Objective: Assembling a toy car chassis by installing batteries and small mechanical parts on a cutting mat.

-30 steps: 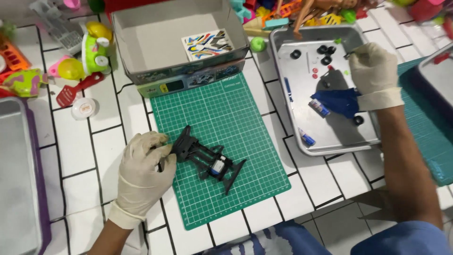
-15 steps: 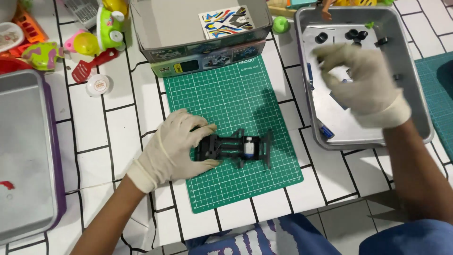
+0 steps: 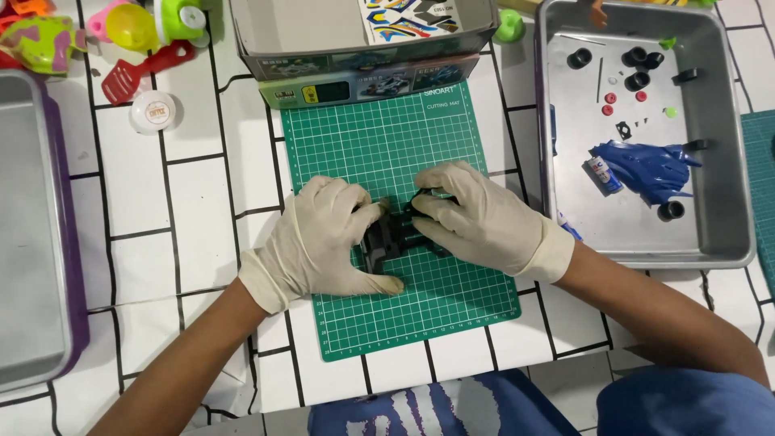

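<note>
Both gloved hands clasp a black toy-car chassis (image 3: 393, 234) flat on the green cutting mat (image 3: 387, 145): left hand (image 3: 323, 238) steadies, right hand (image 3: 476, 218) pinches its top.

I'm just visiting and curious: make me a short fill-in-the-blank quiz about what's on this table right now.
1. Both gloved hands, left hand and right hand, hold a black chassis over the ____ cutting mat.
2. The blue car body lies in a metal ____ to the right of the mat.
3. The spatula at upper left is ____ in colour.
4. The sticker sheet lies inside an open ____ behind the mat.

Missing words: green; tray; red; box
</note>
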